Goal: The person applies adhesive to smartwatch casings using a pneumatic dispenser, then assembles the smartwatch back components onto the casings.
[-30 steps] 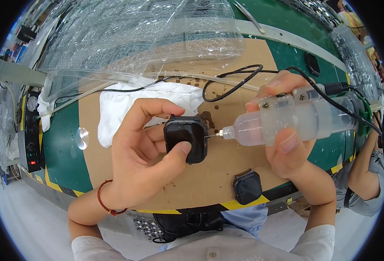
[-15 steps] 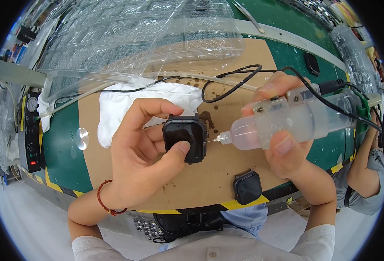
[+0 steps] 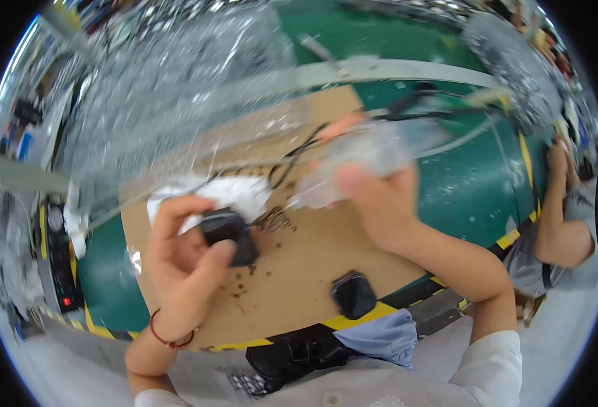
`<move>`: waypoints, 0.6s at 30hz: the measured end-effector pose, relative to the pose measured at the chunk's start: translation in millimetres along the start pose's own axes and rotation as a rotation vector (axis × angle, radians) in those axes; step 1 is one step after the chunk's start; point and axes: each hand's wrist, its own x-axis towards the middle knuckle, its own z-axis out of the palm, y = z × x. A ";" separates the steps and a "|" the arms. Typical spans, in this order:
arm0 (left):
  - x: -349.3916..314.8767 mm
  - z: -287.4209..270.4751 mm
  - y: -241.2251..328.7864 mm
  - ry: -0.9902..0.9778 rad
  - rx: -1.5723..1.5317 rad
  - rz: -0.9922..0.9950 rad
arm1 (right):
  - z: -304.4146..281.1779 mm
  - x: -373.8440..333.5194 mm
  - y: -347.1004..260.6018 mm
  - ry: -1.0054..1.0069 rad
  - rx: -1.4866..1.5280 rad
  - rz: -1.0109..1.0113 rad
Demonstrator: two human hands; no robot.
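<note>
My left hand (image 3: 184,264) grips a black square watch case (image 3: 229,234) between thumb and fingers, above the cardboard. In my right hand (image 3: 380,200) is a translucent dispensing syringe (image 3: 356,156), blurred by motion, its tip pointing down and left. The tip is apart from the watch case, close to brown drops (image 3: 276,219) on the cardboard sheet (image 3: 299,271). A second black watch case (image 3: 354,294) lies by the near edge of the cardboard. Behind my left hand rests a crumpled white cloth (image 3: 248,200).
Stacked clear plastic trays (image 3: 184,88) fill the far left. A black control box with a gauge (image 3: 58,258) stands at the left edge. A black cable (image 3: 289,166) trails behind the syringe. At right sits another person (image 3: 556,224). Yellow-black tape (image 3: 373,315) lines the table's front.
The syringe needle has come away from the watch case. The syringe has swung up and back in my right hand, while my left hand still holds the case. The whole view has shifted.
</note>
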 end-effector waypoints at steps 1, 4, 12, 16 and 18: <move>3.7 -3.1 1.6 0.089 0.110 0.052 | -3.7 2.8 5.5 -0.043 0.010 0.010; 4.1 -1.3 25.8 0.260 0.142 0.149 | -6.8 11.8 6.6 -0.220 0.156 0.194; 28.2 125.2 85.3 -0.392 0.041 -0.102 | -9.5 18.3 28.5 -0.533 0.016 0.252; 86.3 200.2 49.7 -0.658 0.312 0.017 | -16.1 11.6 25.8 -0.442 0.267 0.325; 112.3 250.0 20.2 -0.602 0.434 -0.013 | -24.9 27.2 82.2 -0.719 0.211 0.178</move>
